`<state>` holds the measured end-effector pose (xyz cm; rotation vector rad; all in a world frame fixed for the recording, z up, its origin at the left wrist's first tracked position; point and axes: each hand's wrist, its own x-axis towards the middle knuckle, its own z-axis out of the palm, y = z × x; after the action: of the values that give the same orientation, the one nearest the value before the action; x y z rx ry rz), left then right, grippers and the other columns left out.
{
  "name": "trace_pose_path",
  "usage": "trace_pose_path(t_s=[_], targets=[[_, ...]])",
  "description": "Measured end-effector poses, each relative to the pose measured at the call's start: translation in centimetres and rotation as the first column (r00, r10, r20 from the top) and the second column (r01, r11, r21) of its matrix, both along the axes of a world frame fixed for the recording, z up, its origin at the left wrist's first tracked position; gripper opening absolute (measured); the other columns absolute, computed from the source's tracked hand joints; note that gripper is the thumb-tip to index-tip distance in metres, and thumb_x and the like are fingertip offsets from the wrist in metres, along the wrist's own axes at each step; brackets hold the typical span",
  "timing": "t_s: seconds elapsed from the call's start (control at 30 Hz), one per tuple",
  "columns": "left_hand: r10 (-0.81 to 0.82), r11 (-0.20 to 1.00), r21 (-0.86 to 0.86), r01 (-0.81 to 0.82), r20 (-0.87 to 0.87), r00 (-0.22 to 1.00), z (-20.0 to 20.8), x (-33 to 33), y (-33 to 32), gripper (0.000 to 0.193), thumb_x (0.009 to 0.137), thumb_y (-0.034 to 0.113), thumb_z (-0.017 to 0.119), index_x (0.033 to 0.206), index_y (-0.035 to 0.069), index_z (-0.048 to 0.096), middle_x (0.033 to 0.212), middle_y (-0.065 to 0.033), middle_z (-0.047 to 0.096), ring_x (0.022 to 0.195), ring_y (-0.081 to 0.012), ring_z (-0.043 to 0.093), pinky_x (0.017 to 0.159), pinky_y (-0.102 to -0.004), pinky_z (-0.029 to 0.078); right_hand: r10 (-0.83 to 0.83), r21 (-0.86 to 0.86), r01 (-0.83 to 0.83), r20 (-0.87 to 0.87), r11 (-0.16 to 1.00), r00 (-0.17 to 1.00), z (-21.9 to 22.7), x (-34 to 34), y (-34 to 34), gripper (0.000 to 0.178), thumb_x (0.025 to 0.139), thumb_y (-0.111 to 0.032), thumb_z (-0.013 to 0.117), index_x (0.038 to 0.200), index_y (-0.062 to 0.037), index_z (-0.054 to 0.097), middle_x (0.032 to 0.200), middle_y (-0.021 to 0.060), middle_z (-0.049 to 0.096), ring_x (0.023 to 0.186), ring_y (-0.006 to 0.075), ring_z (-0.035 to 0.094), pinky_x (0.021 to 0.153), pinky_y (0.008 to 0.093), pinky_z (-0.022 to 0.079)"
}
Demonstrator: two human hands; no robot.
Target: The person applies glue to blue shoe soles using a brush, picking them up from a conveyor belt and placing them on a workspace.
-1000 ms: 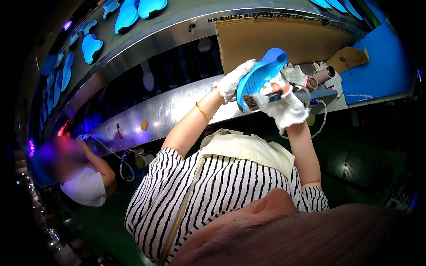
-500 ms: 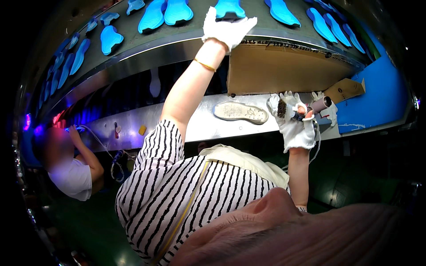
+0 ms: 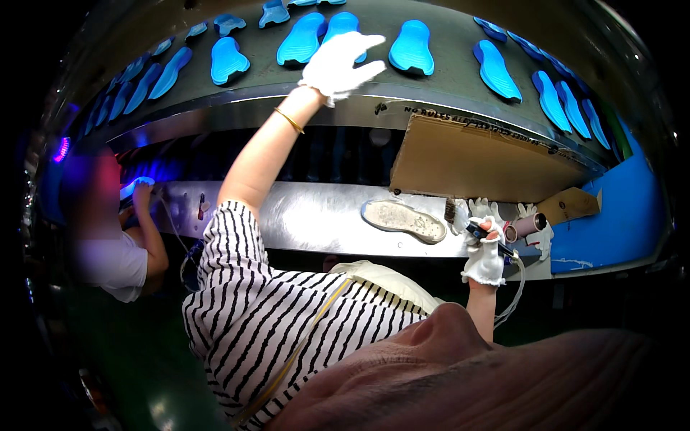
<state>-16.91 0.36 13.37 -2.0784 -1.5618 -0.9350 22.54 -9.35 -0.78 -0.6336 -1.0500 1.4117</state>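
Note:
My left hand [image 3: 339,66], in a white glove, reaches over the dark conveyor belt with thumb and fingers spread, holding nothing. It partly covers a blue insole [image 3: 341,26]; whether it touches it I cannot tell. Another blue insole [image 3: 302,39] lies just left of it, and a separate blue insole [image 3: 412,49] to its right. My gloved right hand [image 3: 484,260] is closed around the black handle of a brush [image 3: 477,230], whose dark bristles point left. Beside the bristles, a greyish-white sole-shaped piece [image 3: 404,220] rests on the metal ledge.
Many blue insoles lie on the belt [image 3: 273,70]. Cardboard [image 3: 467,158] leans between belt and metal ledge [image 3: 309,215]. Right of the brush are cylindrical rolls [image 3: 529,224], white gloves and a blue panel [image 3: 632,208]. A tube hangs near my right hand. Another person [image 3: 118,266] works at far left.
My left hand has come away from a blue insole, which now lies apart on the belt, and moved left toward two others. My right hand still grips the brush. The whole view has shifted.

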Motion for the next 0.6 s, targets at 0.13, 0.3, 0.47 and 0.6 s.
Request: trace_pose_path(t_s=[0.13,0.3,0.47,0.6], targets=[[0.379,0.858,-0.264,-0.441,-0.255,0.890,-1.7,-6.4,0.9,0.057,0.082,0.057,0.051,0.126,0.020,0.052,0.130,-0.0029,0.052,0.119,-0.0245,0.048,0.099,-0.0419,0.034,0.094,-0.024,-0.095,-0.034,0.995,0.995,0.2,-1.0,0.7,0.030,0.088,-0.034,0.062,0.095,-0.0050,0.058,0.098,0.0107,0.062,0.073,0.0133,0.058,0.060,0.0217,0.044],[0.511,0.782,-0.312,-0.539,-0.175,0.842,-3.6,-9.7,-1.3,0.044,0.087,0.044,0.050,0.126,0.024,0.052,0.130,-0.0021,0.052,0.119,-0.0246,0.049,0.099,-0.0420,0.035,0.170,-0.037,-0.169,0.005,0.985,0.986,0.3,-2.1,1.6,0.027,0.091,-0.029,0.058,0.098,-0.0031,0.057,0.101,0.0143,0.061,0.079,0.0187,0.061,0.071,0.0276,0.051],[0.591,0.733,-0.380,-0.564,-0.055,0.805,-3.6,-14.1,-6.0,0.043,0.087,0.042,0.052,0.125,0.023,0.052,0.128,-0.0032,0.054,0.117,-0.0261,0.051,0.103,-0.0462,0.032,0.173,-0.144,-0.167,0.028,0.975,0.985,-0.9,-2.9,2.6,0.022,0.092,-0.024,0.057,0.097,-0.0029,0.057,0.098,0.0090,0.058,0.077,0.0171,0.060,0.069,0.0251,0.049],[0.654,0.651,-0.412,-0.638,-0.122,0.747,-4.9,-21.6,-8.1,0.043,0.088,0.040,0.051,0.128,0.024,0.051,0.131,-0.0009,0.052,0.122,-0.0238,0.047,0.106,-0.0495,0.026,0.170,-0.227,-0.152,0.062,0.962,0.984,-2.9,-4.9,3.3,0.020,0.092,-0.022,0.056,0.097,-0.0023,0.057,0.099,0.0065,0.056,0.079,0.0166,0.059,0.070,0.0242,0.048]])
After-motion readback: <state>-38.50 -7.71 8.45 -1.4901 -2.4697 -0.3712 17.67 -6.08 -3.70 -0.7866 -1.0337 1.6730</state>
